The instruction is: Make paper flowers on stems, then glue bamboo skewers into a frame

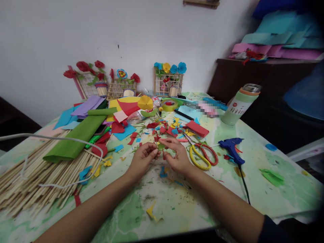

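My left hand (143, 157) and my right hand (177, 156) meet over the middle of the table, fingertips pinched together on a small green paper piece (160, 146). A bit of red paper (164, 155) shows just under my right thumb. What exactly the small piece is stays too tiny to tell. Paper scraps (164, 128) in red, blue and yellow lie just beyond my fingers.
Yellow and red scissors (202, 156) and a blue glue gun (231, 148) lie right of my hands. A green bottle (240, 104) stands farther right. Bamboo sticks (37, 175), a green paper roll (76, 138) and a white cord (50, 138) fill the left. Paper-flower frames (168, 82) lean on the wall.
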Demonstrator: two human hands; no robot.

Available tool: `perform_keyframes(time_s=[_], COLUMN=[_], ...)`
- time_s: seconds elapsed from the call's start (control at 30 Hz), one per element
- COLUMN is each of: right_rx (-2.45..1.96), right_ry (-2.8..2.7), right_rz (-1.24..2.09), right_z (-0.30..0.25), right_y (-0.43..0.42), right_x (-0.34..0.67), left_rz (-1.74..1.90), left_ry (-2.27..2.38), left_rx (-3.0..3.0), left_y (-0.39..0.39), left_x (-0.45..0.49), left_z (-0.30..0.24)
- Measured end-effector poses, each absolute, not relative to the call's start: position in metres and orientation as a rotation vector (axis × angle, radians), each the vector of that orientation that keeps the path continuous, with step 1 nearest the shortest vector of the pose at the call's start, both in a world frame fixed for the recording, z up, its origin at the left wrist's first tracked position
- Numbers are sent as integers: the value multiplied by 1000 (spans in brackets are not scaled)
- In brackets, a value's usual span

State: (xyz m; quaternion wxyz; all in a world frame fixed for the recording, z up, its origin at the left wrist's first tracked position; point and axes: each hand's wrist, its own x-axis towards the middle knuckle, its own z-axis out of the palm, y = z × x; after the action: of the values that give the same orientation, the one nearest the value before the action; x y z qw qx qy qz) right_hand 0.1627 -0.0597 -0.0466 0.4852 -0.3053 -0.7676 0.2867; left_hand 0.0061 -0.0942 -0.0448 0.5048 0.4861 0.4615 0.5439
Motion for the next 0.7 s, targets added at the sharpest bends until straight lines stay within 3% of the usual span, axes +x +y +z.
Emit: perform_keyframes(time_s=[0.33,0.7], right_rx=[-787,-848], right_ry=[-1444,-1487], right_rz=[1363,1362], right_z=[-55,-48], right_y=[-56,-57], right_x=[153,154], left_rz=[1289,1175], left_ry=[1126,1154], left_rx=[1241,1288], left_y=[-95,-96], left_x=[6,5], left_z=[-43,-50])
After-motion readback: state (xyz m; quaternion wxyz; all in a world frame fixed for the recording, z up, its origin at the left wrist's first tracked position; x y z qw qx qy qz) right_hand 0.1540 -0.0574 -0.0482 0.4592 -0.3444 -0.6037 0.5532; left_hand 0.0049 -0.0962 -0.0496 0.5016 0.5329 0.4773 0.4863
